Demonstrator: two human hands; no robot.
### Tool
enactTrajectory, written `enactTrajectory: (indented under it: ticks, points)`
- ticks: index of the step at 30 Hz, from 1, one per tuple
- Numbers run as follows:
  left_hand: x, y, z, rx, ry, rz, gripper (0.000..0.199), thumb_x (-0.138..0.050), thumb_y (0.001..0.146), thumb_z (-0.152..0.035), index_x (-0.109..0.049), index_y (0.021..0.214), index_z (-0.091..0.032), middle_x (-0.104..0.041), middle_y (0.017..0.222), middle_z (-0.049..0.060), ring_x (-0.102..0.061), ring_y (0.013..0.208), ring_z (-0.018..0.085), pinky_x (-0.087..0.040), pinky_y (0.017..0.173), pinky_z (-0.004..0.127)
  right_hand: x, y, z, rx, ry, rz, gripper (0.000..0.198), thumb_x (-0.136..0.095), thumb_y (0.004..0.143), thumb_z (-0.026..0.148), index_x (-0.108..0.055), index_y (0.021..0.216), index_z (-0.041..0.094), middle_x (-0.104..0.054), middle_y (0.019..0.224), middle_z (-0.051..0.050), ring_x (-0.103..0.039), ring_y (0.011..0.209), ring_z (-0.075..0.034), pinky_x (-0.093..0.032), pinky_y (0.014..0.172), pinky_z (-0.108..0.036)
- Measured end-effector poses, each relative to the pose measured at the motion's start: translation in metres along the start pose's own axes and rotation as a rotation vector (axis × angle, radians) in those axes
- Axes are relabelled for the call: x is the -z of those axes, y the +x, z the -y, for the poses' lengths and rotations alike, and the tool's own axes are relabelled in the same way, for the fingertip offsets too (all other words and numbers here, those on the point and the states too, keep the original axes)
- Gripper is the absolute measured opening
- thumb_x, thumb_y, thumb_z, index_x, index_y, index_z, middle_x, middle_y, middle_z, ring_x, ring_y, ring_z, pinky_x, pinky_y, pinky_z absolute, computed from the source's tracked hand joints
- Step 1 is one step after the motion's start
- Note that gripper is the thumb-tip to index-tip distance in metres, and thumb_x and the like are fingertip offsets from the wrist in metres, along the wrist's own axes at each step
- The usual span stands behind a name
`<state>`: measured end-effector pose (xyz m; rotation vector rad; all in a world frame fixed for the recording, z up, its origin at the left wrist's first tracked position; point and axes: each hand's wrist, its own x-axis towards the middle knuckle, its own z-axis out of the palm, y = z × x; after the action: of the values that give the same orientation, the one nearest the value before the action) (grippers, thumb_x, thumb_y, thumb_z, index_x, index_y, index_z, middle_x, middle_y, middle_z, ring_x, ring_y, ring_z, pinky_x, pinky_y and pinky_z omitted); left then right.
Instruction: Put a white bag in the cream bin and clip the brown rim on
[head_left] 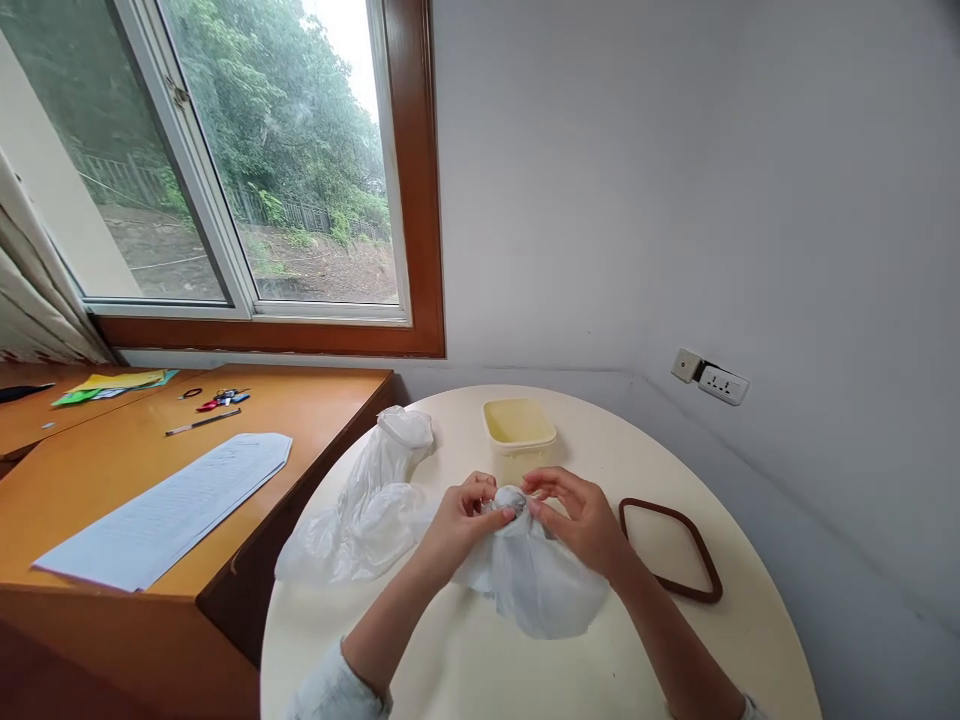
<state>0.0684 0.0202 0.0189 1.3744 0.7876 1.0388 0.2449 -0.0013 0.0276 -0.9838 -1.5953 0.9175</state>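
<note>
A pale blue fabric sleeve [334,685] leads to the left hand [459,525]; it and the right hand [581,515] pinch the bunched top of a translucent white plastic bag [551,595], nearer than the pale yellow, square plastic tub [517,448]. Hard pulling could tear the film — or a loosened pinch let it slip. Beneath the tub is a round cream table [465,655]; left of it, an orange-brown wooden desk [341,390] — beyond, a grey-white wall [547,200].
</note>
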Motion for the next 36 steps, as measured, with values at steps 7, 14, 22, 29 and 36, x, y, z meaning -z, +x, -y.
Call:
enactTrajectory:
  ticks: [7, 14, 22, 29, 36]
  points:
    - [0.001, -0.001, -0.010, 0.039, -0.333, 0.042, 0.013, -0.069, 0.070, -0.027, -0.066, 0.074, -0.015, -0.050, 0.082, 0.001, -0.053, 0.073, 0.012, -0.041, 0.066, 0.023, -0.006, -0.002, 0.005, 0.101, -0.207, 0.079, 0.022, -0.064, 0.070, 0.022, -0.058, 0.090, 0.024, -0.062, 0.094, 0.000, -0.054, 0.092, -0.018, -0.042, 0.084, -0.031]
    - [-0.007, -0.008, 0.006, 0.125, -0.511, -0.008, 0.018, -0.068, 0.072, -0.030, -0.057, 0.074, -0.016, -0.057, 0.068, 0.000, -0.052, 0.058, 0.009, -0.040, 0.058, 0.022, -0.015, -0.008, -0.011, 0.112, -0.218, 0.126, 0.021, -0.052, 0.065, 0.012, -0.051, 0.084, 0.022, -0.057, 0.085, 0.000, -0.050, 0.084, -0.017, -0.041, 0.075, -0.029]
    - [0.000, -0.006, -0.008, 0.043, 0.080, 0.015, 0.023, -0.070, 0.067, -0.031, -0.056, 0.070, -0.014, -0.050, 0.060, -0.004, -0.044, 0.058, 0.009, -0.031, 0.053, 0.019, -0.018, -0.008, -0.026, 0.357, -0.469, 0.000, 0.013, -0.045, 0.070, 0.009, -0.040, 0.070, 0.021, -0.045, 0.067, 0.003, -0.040, 0.066, -0.014, -0.034, 0.068, -0.028]
    - [-0.003, -0.007, -0.012, -0.081, -0.020, -0.052, 0.011, -0.068, 0.066, -0.022, -0.059, 0.065, -0.015, -0.052, 0.067, -0.002, -0.047, 0.065, 0.010, -0.035, 0.062, 0.020, -0.022, -0.008, -0.020, 0.518, -0.561, -0.067, 0.014, -0.040, 0.073, 0.009, -0.038, 0.066, 0.021, -0.043, 0.063, 0.002, -0.037, 0.062, -0.014, -0.033, 0.063, -0.028]
    - [-0.015, -0.008, 0.006, 0.137, -0.583, -0.181, 0.017, -0.070, 0.065, -0.027, -0.063, 0.076, -0.018, -0.057, 0.060, -0.003, -0.051, 0.058, 0.011, -0.038, 0.058, 0.021, -0.031, -0.028, -0.022, 0.470, -0.447, 0.002, 0.010, -0.051, 0.079, 0.017, -0.052, 0.088, 0.021, -0.055, 0.083, -0.004, -0.048, 0.081, -0.018, -0.041, 0.075, -0.035]
